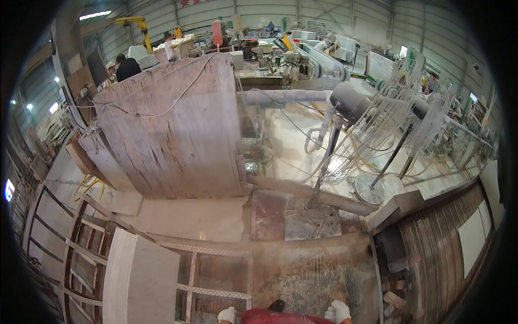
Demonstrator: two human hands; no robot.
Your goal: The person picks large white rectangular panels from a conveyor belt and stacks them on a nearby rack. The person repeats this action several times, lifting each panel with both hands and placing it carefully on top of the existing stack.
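Note:
At the bottom edge, my left hand (227, 315) wears a white glove and its fingers are curled in. My right hand (338, 311), in a matching white glove, is also closed, at the other side of my red garment (286, 317). Nothing shows in either hand, and the hands are well apart. A dark shoe tip (277, 305) shows between them over the wet, stained floor (318, 270). Nearest my left hand is a metal grid frame (218, 293), with thick pale slabs (148, 278) standing beyond it.
A large weathered board (172, 129) stands ahead. Right of it, a grey motor (350, 102) on poles hangs above a pit of milky liquid (302, 129), with tangled wires alongside. A ribbed panel (448, 243) and broken blocks (395, 300) lie right. A person in dark clothing (128, 68) is far left.

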